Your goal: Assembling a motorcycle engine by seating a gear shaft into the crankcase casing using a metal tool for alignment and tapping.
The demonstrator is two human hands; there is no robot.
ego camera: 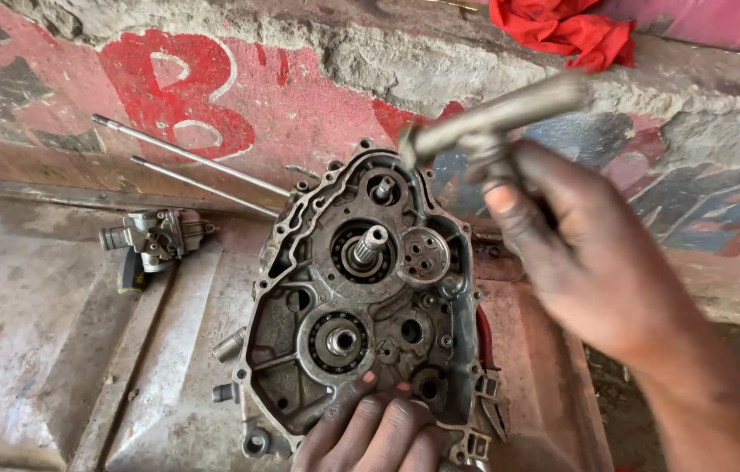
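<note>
A greasy grey engine crankcase (300, 288) stands tilted on a metal tray, open side toward me, with a splined shaft (368, 246) and round bearings showing inside. My left hand (370, 433) grips its lower edge, fingers curled over the rim. My right hand (580, 253) is raised just right of the case and is closed around a blurred grey metal tool (497, 118) that points up and left over the case's top edge.
Two long steel studs (186, 166) stick out left from the case's top. A small carburettor (153, 238) lies on the dented metal tray (29, 350) at left. A rough painted wall runs behind, with a red cloth (567, 31) on its ledge.
</note>
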